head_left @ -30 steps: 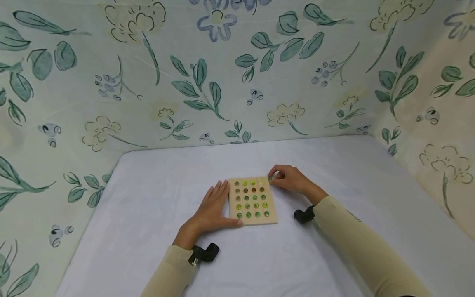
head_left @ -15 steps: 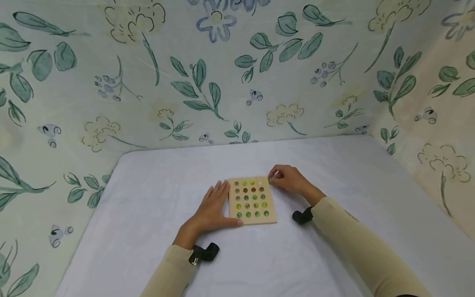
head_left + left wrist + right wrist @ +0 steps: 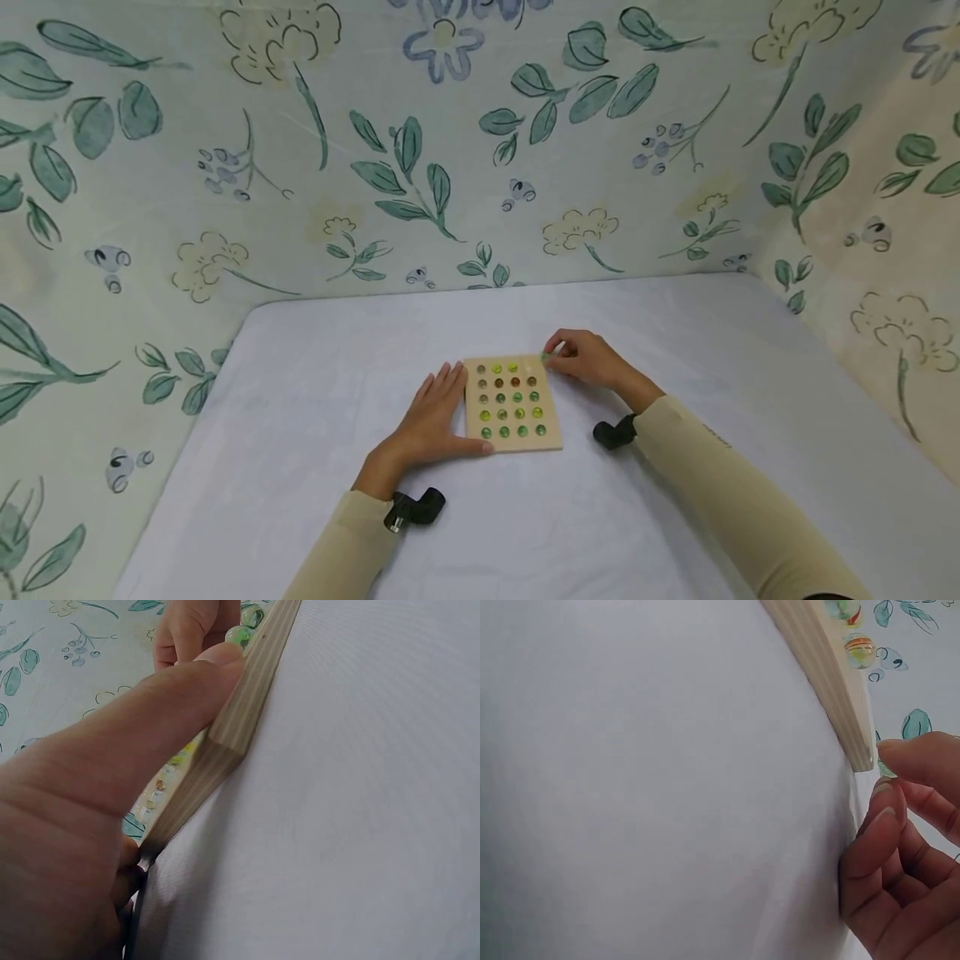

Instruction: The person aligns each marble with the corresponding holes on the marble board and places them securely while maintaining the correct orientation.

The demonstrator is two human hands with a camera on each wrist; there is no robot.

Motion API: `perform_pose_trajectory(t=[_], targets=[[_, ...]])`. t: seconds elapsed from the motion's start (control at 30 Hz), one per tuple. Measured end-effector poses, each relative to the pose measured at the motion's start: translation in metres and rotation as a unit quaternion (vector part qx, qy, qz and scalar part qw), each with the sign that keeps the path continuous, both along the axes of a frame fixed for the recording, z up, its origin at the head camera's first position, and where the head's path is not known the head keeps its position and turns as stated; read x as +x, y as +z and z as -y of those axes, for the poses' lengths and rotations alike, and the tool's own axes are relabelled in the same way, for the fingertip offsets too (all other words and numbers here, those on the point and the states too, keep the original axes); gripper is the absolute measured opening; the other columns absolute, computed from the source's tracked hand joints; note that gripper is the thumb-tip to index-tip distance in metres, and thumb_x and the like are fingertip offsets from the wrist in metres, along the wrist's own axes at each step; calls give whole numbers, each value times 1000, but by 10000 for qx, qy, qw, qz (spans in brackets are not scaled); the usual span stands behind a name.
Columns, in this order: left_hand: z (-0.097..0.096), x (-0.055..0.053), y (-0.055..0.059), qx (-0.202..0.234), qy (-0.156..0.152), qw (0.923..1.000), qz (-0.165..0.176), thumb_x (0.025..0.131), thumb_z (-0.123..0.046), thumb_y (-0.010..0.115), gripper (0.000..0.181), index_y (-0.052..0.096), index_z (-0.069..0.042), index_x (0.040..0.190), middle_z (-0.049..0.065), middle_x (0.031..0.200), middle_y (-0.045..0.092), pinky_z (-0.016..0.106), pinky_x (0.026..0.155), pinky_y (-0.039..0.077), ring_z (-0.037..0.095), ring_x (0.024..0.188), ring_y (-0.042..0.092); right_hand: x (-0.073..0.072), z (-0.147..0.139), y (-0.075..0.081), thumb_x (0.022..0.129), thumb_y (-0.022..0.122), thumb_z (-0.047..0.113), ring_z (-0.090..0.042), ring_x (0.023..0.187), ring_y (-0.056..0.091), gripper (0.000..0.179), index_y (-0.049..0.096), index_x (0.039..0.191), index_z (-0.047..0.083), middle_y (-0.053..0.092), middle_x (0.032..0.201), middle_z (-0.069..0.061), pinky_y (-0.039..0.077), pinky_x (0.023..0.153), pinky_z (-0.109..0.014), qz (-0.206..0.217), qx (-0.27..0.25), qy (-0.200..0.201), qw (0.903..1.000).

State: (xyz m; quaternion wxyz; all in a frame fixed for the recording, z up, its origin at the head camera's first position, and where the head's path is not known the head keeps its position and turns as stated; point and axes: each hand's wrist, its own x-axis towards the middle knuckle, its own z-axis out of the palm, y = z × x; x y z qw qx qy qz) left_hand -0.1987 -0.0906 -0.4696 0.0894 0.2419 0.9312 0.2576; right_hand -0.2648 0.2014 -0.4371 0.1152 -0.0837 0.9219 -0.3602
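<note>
A square wooden board (image 3: 552, 435) lies flat, with rows of glass marbles (image 3: 520, 413) in green, yellow and brown seated on it. My left hand (image 3: 423, 425) rests against the board, its fairly straight fingers along the left edge and its thumb on the near edge. At the far right corner my right hand (image 3: 588, 360) pinches a green marble (image 3: 886, 769) between thumb and fingers, close beside the board's edge. Most of this marble is hidden behind the fingertips in the right wrist view. The far right spot of the back row shows bare wood.
A white cloth (image 3: 315, 367) covers the table under the board. Floral fabric (image 3: 450, 150) hangs behind and at both sides. Each wrist carries a small black camera (image 3: 420, 507) near the sleeve cuff.
Both hands stay nearly where they were. The marble in my right fingers now shows as a brighter green at the board's corner. The head view has shifted very slightly.
</note>
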Motion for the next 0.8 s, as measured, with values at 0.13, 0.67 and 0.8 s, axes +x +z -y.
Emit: perform_pose_trajectory(t=[0.13, 0.67, 0.8], targets=[[-1, 0, -1, -35, 17, 10000, 12, 66, -75, 69, 128, 8, -6, 155, 5, 161, 5, 38, 118, -3, 18, 148, -3, 1, 3, 0, 89, 69, 18, -19, 65, 52, 16, 64, 104, 13, 59, 77, -6, 45, 58, -28, -20, -121, 20, 9999], [0, -1, -1, -51, 19, 10000, -26, 67, -76, 67, 128, 7, -7, 155, 5, 162, 5, 37, 119, -3, 18, 148, -3, 0, 17, -1, 89, 69, 17, -19, 66, 52, 15, 66, 102, 14, 60, 78, -6, 44, 58, -28, -1, -436, 302, 9986], [0, -1, -1, -18, 7, 10000, -32, 67, -76, 67, 127, 8, -6, 155, 5, 162, 6, 38, 119, -3, 18, 148, -2, -1, 17, -2, 89, 69, 17, -19, 66, 53, 15, 66, 103, 13, 60, 78, -6, 44, 58, -28, 30, -383, 300, 9988]])
